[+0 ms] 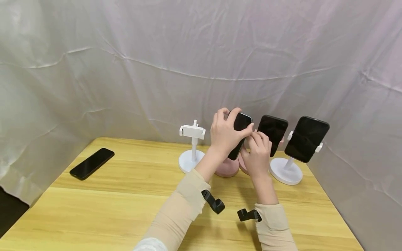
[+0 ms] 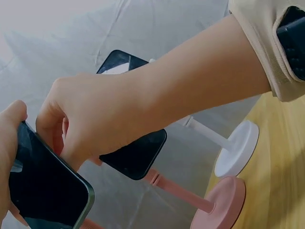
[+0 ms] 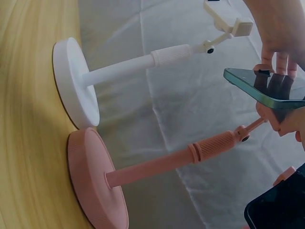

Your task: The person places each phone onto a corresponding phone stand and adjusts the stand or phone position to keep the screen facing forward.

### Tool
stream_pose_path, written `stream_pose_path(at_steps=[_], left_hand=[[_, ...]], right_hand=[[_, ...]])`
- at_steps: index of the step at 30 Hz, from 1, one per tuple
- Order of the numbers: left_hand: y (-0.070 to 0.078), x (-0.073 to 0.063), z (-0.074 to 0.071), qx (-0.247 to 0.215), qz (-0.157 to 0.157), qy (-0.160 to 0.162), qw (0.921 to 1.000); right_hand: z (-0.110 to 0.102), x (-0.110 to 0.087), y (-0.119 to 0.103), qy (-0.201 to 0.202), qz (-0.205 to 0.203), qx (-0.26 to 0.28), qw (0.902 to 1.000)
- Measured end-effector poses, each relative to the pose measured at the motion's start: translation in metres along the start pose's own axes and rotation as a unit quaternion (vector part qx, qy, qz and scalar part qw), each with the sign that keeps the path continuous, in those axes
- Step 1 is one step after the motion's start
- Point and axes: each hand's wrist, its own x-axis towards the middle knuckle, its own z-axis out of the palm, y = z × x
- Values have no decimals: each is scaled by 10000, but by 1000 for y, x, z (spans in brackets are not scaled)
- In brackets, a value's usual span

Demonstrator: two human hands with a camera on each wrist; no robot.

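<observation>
My left hand [image 1: 224, 134] grips a black-screened phone [image 1: 243, 122] by its edges, thumb on the right side and fingers over the top. In the right wrist view, this phone's greenish rim [image 3: 274, 102] shows close above the upper arm of a pink phone stand [image 3: 157, 169]. My right hand [image 1: 258, 153] is at the phone's right edge, its bent fingers pinching at the top end of that pink stand. The stand's clamp is hidden behind the phone and fingers. The stand's round pink base [image 1: 227, 169] rests on the table.
Left of the hands stands a white phone stand [image 1: 193, 131] with a bare clamp. To the right, a second pink stand bears a phone [image 1: 274, 130], and another white stand [image 1: 285, 171] holds a tilted phone [image 1: 307, 139]. One phone [image 1: 92, 164] lies on the wooden table [image 1: 125, 209] at left.
</observation>
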Motion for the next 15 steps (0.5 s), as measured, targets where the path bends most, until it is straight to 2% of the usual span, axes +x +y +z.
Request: stream_pose_path(at_steps=[8, 15], left_hand=[[-2, 3, 0, -107, -84, 98, 9999], [-5, 4, -3, -154, -235, 97, 9996]], right_hand=[[1, -1, 0, 139, 104, 125, 9998], [4, -1, 1, 258, -139, -103, 9995]])
